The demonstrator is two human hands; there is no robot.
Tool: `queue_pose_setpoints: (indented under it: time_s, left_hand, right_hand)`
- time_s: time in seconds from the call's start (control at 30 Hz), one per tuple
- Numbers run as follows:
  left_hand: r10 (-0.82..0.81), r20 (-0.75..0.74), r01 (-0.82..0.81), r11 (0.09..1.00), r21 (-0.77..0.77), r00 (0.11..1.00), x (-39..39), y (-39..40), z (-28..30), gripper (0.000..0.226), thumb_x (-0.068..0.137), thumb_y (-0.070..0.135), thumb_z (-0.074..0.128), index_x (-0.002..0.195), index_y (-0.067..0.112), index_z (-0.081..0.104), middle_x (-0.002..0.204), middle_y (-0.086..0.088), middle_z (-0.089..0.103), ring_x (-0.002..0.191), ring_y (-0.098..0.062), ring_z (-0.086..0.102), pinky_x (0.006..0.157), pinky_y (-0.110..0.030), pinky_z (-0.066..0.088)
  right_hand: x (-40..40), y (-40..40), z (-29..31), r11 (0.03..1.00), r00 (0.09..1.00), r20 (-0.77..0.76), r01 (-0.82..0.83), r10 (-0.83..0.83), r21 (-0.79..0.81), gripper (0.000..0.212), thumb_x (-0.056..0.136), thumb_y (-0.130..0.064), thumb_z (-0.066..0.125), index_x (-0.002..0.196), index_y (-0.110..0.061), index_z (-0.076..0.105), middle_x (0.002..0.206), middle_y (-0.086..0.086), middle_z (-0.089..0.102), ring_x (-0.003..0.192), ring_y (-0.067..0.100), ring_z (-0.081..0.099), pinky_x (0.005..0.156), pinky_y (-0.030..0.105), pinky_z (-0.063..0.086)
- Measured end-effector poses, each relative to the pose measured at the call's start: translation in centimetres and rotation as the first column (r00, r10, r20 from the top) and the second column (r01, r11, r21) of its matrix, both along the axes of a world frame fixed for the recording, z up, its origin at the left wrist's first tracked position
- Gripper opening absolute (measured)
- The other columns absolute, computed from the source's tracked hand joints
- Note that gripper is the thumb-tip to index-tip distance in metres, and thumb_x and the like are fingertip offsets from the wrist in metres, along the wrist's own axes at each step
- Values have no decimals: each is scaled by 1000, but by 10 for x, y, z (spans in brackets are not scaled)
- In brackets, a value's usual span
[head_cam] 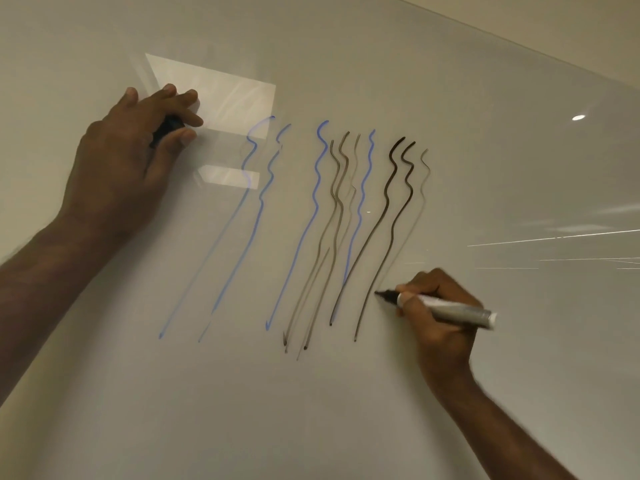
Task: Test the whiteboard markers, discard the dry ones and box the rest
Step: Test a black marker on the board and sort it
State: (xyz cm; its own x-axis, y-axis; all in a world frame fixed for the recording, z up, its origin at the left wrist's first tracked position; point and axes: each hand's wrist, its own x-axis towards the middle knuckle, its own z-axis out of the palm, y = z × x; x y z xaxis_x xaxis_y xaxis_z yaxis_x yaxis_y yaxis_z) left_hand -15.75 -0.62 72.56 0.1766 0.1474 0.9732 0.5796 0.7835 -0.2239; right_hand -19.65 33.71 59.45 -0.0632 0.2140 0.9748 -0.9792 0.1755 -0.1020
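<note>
I see the whiteboard (346, 410) filling nearly the whole view, and I place everything against the bunch of wavy test lines (329, 220) drawn down its middle. Those to the left are blue; those to the right are grey to black, some strong and some faint.

My right hand (440, 313) sits at the lower right of the lines, fingers curled round a marker (446, 308) with a pale grey barrel and a black front end. Its tip (378, 293) is touching the board just right of the rightmost dark stroke, at the foot of a very faint line, and the barrel slants away to the lower right.

My left hand (138, 147) lies against the board at the upper left of the lines, well apart from the marker. Its fingers are bent around a small dark cap (168, 128), pinned between thumb and fingers. Bright window reflections (228, 95) show on the board just right of that hand.
</note>
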Motion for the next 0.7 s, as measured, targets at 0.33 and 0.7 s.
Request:
queue_pose_setpoints:
  time_s: [0.33, 0.7]
  left_hand:
    - [-13, 21, 12, 1000, 29, 1000, -1, 1, -3, 20, 109, 27, 42, 113, 20, 60, 143, -2, 57, 142, -23, 47, 122, -49, 27]
    - [-65, 8, 65, 998, 7, 998, -13, -6, 0, 16, 108, 45, 35, 110, 50, 51, 144, 16, 53, 145, -14, 41, 121, -52, 29]
  right_hand:
    - [6, 10, 4, 979, 975, 158, -173, 154, 109, 10, 85, -9, 66, 81, -16, 73, 65, 6, 64, 49, 20, 53, 45, 23, 39]
    - [-15, 55, 165, 966, 992, -101, -97, 74, -241, 9, 94, -9, 62, 86, -11, 59, 61, 6, 55, 44, 21, 42, 38, 27, 28]
